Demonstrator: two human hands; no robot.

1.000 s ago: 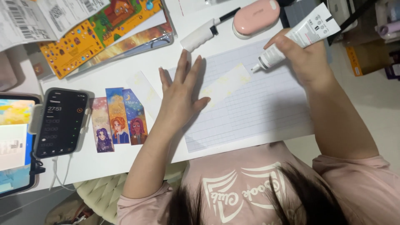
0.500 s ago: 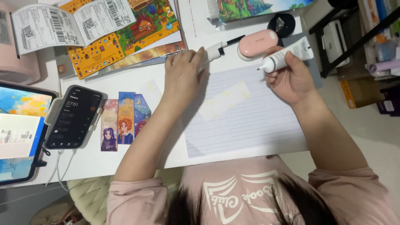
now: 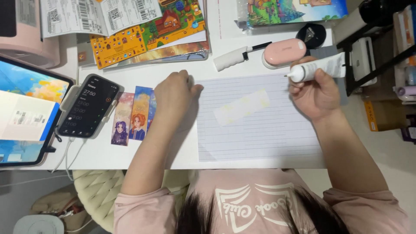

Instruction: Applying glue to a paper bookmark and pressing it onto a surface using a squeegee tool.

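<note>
Desk under lined sheet

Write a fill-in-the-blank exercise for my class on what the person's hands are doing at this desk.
1. The right hand holds a white ____ with its nozzle pointing left.
2. The left hand rests closed at the left edge of the lined ____.
3. A pale strip lies on the sheet, between the two ____.
4. The bookmarks lie between the left hand and the ____.

Missing words: tube; sheet; hands; phone
</note>
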